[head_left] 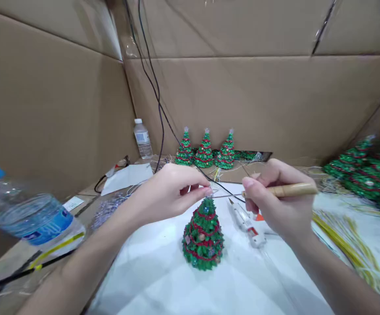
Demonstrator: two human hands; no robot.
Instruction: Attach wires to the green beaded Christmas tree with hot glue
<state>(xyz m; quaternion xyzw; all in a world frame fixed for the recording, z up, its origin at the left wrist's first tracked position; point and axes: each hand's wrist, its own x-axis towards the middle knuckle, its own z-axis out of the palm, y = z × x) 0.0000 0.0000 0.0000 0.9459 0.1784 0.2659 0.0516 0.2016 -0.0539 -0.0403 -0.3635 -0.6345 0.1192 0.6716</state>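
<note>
A small green Christmas tree (203,236) with red garland and tiny ornaments stands upright on the white work surface (163,280). My left hand (173,192) is at its tip, thumb and fingertips pinched beside the small pale topper (208,192); whether the fingers grip the topper itself is hard to make out. In my right hand (275,201) is a thin metal awl with a wooden handle (291,190), its shaft pointing left to the treetop. A white glue gun (247,223) lies behind the tree, just left of my right hand.
Three finished-looking trees (204,151) stand along the cardboard wall (242,96), with more trees (370,175) at right. Yellow wire strands (350,245) lie at right. A large bottle (39,218) and a small water bottle (143,139) stand left. Black cables (158,94) hang down behind.
</note>
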